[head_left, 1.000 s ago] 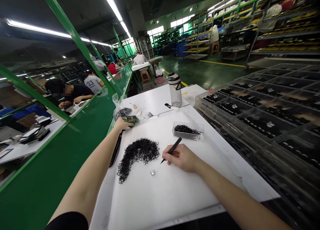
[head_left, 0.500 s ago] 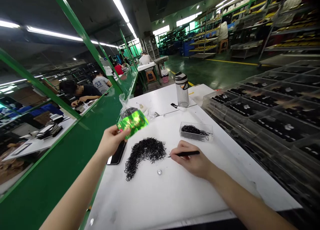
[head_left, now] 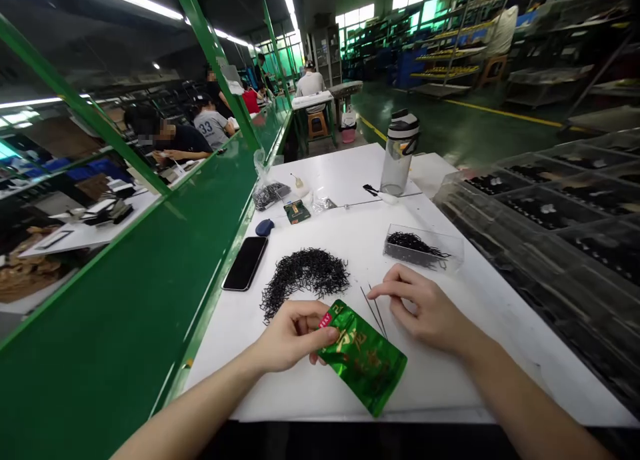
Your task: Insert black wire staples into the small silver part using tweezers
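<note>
My left hand pinches one corner of a shiny green foil pouch with gold print and a red patch. The pouch is tilted, low over the near part of the white table. My right hand is open, its index finger stretched out close to a pair of dark tweezers lying on the table. Whether the fingertip touches them I cannot tell. Beyond my left hand lies a curved heap of small black bent pieces. More such pieces sit in a clear plastic box past my right hand.
A phone and a dark blue oval object lie at the left. Farther back are a small dark green packet, a plastic bag of black pieces and a clear bottle. Stacked trays line the right.
My left hand has brought the pouch from the table's far left towards me. My right hand has let go of the tweezers, which now lie on the table. The view has shifted left.
</note>
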`<state>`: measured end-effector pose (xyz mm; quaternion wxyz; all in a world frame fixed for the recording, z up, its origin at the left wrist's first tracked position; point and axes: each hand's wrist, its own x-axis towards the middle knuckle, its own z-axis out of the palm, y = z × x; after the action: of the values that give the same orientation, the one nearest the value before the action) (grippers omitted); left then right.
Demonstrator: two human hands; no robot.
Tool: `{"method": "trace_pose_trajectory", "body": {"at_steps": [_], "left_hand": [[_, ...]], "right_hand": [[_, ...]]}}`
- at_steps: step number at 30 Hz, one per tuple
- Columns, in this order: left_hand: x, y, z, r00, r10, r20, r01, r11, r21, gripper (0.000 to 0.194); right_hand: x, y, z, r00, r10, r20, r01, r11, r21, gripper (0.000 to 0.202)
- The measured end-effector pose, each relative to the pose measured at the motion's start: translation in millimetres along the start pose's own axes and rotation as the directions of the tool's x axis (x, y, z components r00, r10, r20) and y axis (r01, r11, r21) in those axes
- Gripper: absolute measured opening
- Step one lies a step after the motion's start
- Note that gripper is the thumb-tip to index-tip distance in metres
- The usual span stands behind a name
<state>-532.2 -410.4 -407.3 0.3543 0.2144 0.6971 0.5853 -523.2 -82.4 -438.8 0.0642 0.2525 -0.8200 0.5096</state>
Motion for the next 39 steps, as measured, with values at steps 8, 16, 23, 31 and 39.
{"method": "trace_pose_trajectory", "body": {"at_steps": [8, 16, 23, 31, 39], "left_hand": [[-1.7, -12.0, 14.5, 0.998, 0.057, 0.022, -0.057, 0.998, -0.009, 0.031], [0.7, -7.1, 21.2, 0.992, 0.122, -0.042, -0.122, 0.993, 0.003, 0.031], [2.8, -7.7, 18.5, 0.949, 0.185, -0.257, -0.193, 0.981, -0.003, 0.034], [-0.1, -9.3, 21.2, 0.969, 0.193, -0.156, -0.187, 0.981, 0.054, 0.030], [-0.4, 4.4, 34.3, 0.984, 0.172, -0.052, -0.165, 0.980, 0.111, 0.035]], "right_hand": [[3.3, -23.3, 12.6, 0.948, 0.065, 0.311, -0.140, 0.964, 0.224, 0.028], [3.3, -26.2, 17.9, 0.948, 0.170, 0.270, -0.255, 0.914, 0.317, 0.028], [1.3, -29.9, 12.8, 0.947, 0.190, 0.259, -0.275, 0.897, 0.347, 0.028], [5.7, -28.6, 10.7, 0.926, 0.094, 0.365, -0.220, 0.922, 0.318, 0.030], [2.7, -40.9, 23.2, 0.934, 0.056, 0.354, -0.120, 0.979, 0.162, 0.042]]}}
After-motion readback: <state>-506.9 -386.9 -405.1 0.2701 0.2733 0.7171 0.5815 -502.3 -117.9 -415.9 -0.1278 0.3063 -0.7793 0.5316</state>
